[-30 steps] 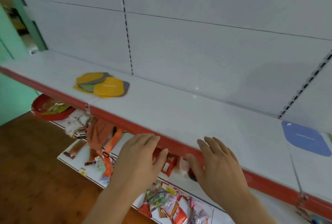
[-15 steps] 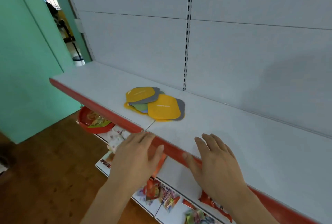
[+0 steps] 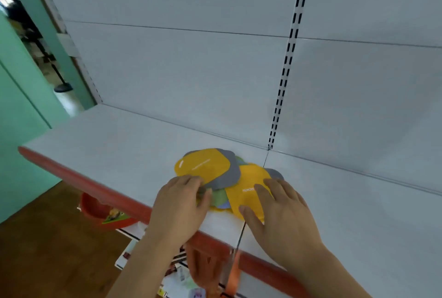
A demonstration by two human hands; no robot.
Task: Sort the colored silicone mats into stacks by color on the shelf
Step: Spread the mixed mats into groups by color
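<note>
Hands at a mixed pile of mats on a white shelf (image 3: 119,144), seen from above and behind. The pile (image 3: 224,182) lies near the shelf's front edge, beside the seam where two shelf boards meet. It holds two yellow mats, two grey ones, a green one and a sliver of blue, all overlapping and unsorted.

The left hand (image 3: 181,202) sits at the pile's near-left edge — fingers bent onto the edges of the upper yellow mat (image 3: 203,166) and the grey mat (image 3: 227,175) under it. Whether it pinches an edge or only touches is too blurred to tell. The right hand (image 3: 279,211) lies flat, fingers spread and straight, pressing on the nearer yellow mat (image 3: 246,192); it grips nothing.

What matters for the coming move: both hands reach the pile from its near side, so the mats lie directly ahead of the fingertips, away from the body. The pile runs left-far to right-near. The upper yellow mat is closer to the left hand, the nearer yellow mat is under the right — likely each hand takes its own. Bare shelf lies to the left and right of the pile for separate stacks.
</note>
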